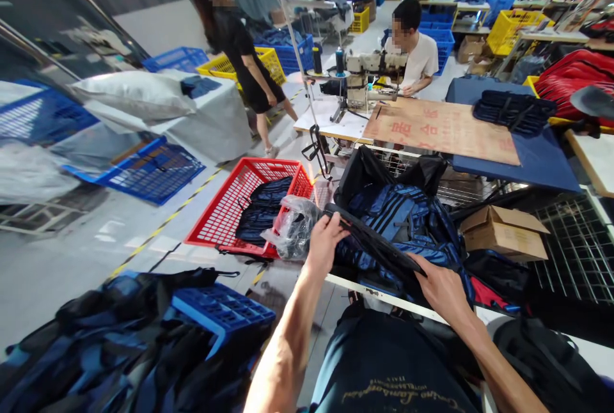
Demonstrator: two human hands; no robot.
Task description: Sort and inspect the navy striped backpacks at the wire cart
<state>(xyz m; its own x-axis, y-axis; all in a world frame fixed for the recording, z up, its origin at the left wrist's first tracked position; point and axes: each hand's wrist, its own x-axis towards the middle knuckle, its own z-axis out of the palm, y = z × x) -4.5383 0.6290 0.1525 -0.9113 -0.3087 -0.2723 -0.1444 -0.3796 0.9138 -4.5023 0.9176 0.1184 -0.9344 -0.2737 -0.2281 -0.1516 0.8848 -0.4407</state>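
Factory floor spread around you, crates everywhere. Your left hand (326,240) pinched the upper end of a black strap piece (374,243) and your right hand (444,288) gripped its lower end. Its long axis ran from ten o'clock to four o'clock, over the navy bags (398,215) on the counter (384,298).

Red basket (225,215) on the floor holding dark fabric, blue crates (158,173) to its left, crumpled clear plastic bag (292,227), open cardboard box (503,231), sewing machine (374,68) with a seated person (417,48) behind it, yellow baskets (513,26) beyond
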